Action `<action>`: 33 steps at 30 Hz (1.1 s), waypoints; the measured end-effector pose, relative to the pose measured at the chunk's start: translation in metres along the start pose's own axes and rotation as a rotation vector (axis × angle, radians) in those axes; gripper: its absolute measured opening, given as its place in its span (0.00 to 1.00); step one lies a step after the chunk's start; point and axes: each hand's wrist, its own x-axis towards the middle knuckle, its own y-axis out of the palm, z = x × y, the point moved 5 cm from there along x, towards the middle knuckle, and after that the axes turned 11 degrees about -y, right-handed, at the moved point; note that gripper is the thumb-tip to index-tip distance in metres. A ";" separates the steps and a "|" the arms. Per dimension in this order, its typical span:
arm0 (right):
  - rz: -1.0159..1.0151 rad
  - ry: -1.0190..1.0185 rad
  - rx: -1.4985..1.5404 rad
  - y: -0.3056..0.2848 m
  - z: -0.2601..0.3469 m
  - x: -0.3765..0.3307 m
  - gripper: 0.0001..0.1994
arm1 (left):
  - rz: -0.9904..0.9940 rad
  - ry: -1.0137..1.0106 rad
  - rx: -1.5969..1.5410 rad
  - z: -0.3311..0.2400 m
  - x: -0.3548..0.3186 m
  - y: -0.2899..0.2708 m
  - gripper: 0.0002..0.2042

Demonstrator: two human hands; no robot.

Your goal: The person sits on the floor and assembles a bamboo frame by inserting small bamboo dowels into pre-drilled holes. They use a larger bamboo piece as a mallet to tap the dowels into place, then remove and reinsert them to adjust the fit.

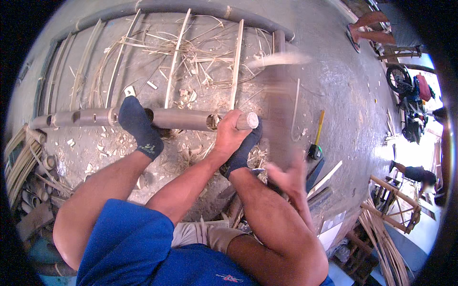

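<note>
My left hand is wrapped round a short round wooden piece with a pale, rough end, at the right end of a dark bamboo pole. The pole has cut holes along it. My socked left foot rests across it, and my right foot is beside my left hand. To the right, my right hand is smeared by motion. A blurred dark brown length stretches above it; whether the hand holds it is unclear. Farther up is a blurred pale streak.
Thin slats join the pole to a far bamboo pole, ladder-like. Strips and shavings litter the floor between. A yellow tape measure lies right of my right hand. Bamboo strips are piled left. Another person's legs and a motorcycle are far right.
</note>
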 end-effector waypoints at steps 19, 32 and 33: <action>-0.157 0.274 0.325 0.001 -0.011 -0.021 0.41 | -0.024 -0.143 -0.069 0.018 0.003 -0.020 0.20; -0.408 0.373 0.590 -0.022 -0.020 -0.037 0.46 | -0.038 0.111 0.072 -0.029 -0.003 -0.002 0.20; -0.419 0.383 0.639 -0.022 -0.019 -0.037 0.47 | -0.034 0.133 0.051 -0.026 -0.005 -0.001 0.20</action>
